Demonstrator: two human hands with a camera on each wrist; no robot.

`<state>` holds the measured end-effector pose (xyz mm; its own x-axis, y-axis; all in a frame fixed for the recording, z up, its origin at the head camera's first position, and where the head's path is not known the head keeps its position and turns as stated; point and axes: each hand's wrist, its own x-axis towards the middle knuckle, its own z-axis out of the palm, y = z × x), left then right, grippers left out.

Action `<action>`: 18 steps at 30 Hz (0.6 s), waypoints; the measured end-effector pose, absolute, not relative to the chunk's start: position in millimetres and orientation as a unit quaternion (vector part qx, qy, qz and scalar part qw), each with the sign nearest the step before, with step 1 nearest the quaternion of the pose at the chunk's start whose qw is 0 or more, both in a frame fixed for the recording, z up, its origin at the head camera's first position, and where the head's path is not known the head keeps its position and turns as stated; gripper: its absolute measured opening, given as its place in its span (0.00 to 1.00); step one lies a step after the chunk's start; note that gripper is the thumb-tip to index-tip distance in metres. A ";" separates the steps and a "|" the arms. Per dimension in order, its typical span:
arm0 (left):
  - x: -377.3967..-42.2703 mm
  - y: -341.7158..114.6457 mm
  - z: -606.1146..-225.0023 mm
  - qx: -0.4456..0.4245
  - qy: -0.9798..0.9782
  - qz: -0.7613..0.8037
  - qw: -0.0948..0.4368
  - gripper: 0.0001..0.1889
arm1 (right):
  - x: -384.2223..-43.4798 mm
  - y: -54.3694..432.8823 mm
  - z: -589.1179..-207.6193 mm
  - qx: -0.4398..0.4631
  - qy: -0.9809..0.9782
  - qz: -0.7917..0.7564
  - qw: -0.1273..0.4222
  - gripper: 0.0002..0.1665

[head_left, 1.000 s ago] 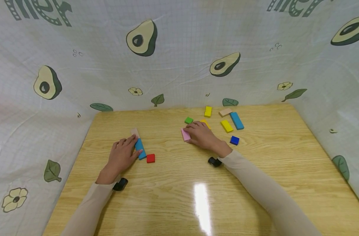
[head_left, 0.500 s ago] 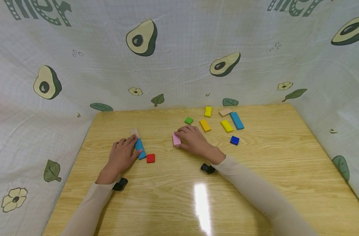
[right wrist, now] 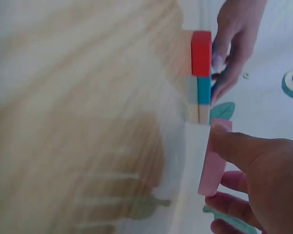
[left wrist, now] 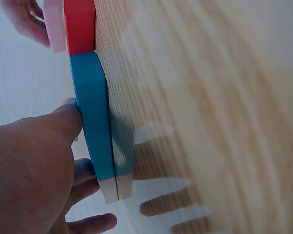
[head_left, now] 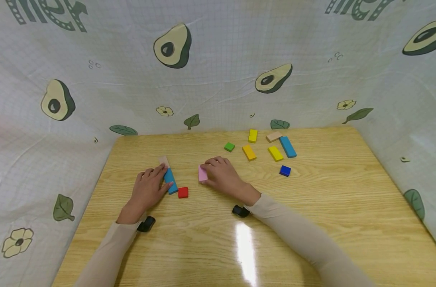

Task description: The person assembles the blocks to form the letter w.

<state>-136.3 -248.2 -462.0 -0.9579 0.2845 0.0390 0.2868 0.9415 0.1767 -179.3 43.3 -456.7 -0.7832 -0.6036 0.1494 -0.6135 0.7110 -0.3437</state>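
Right hand (head_left: 221,175): pinching pink block (head_left: 202,174), right and slightly far of red block (head_left: 183,192).
Left hand (head_left: 149,190): relaxed, resting on blue block (head_left: 171,181).
Pink block's long axis: roughly near-to-far; table (head_left: 203,243) contact, I cannot tell.

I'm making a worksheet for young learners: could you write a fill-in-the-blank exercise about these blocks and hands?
The held block in the right hand is ____.
The thumb of the left hand touches a long block coloured ____.
The small square block between the two hands is ____.
In the head view, the green block lies to the ____ of the orange block.

Missing words: pink; blue; red; left.
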 end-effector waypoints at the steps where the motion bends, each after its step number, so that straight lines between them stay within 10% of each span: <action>1: -136.2 -248.1 -462.0 -0.145 -0.985 -0.091 0.007 0.33 | -178.0 41.1 -456.6 0.329 -0.925 0.191 0.010 0.32; 18: -136.3 -247.5 -461.5 -0.147 -0.985 -0.087 0.014 0.33 | -168.2 14.8 -462.3 0.319 -0.932 0.171 0.019 0.31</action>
